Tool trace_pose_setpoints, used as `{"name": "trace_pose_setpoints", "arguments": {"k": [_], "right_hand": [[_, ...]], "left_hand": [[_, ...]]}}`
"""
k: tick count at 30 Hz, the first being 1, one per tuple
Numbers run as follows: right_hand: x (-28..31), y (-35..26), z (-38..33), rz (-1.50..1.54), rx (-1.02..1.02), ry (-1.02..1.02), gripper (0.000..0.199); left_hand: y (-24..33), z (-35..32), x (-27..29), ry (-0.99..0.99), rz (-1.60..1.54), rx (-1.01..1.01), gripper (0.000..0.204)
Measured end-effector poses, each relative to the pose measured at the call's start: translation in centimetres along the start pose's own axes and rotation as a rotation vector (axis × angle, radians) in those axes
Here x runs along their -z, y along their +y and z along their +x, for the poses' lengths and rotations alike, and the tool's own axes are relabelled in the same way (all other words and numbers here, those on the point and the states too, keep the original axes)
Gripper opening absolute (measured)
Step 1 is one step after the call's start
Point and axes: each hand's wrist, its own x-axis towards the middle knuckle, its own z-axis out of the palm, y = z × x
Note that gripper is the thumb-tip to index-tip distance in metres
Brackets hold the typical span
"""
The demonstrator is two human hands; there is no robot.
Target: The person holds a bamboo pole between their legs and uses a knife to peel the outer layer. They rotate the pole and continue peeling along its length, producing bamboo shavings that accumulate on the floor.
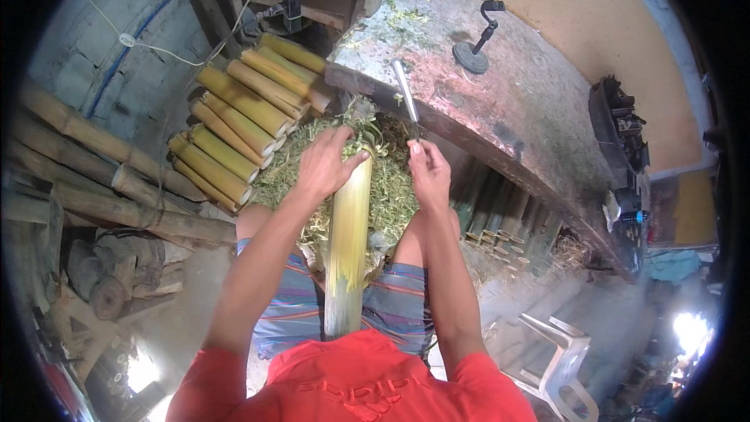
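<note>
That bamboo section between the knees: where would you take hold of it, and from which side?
Grip the bamboo section near its far end, coming from the left, where the left hand already wraps it. It lies lengthwise along the lap, round and peeled smooth. The right side is better left alone, since the right hand holds a knife there.

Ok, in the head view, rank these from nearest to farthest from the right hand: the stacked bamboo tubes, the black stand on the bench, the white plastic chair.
From the right hand:
1. Black stand on the bench, up and slightly right.
2. Stacked bamboo tubes, far left, past the left hand.
3. White plastic chair, lower right on the floor.
</note>
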Motion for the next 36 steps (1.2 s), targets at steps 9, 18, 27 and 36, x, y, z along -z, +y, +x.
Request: {"name": "trace_pose_setpoints", "arguments": {"k": [9,18,27,36], "right_hand": [[0.0,2.4,0.2,0.110,-0.147,0.017,0.030],[-2.6,2.6,0.8,0.037,-0.178,-0.058,0.030],[-2.4,2.4,0.8,0.038,-0.145,-0.005,0.026],[-5.1,4.3,1.4,-0.157,-0.322,-0.061,0.048]], "left_hand": [[-1.8,1.0,-2.5,0.265,-0.493,0.190,0.019],[-5.0,-5.4,-0.2,0.584,-1.349,0.643,0.017],[-10.2,-12.6,6.7,0.295,0.102,0.511,0.058],[-1.7,-1.3,-0.2,0.032,-0.160,0.464,0.063]]}}
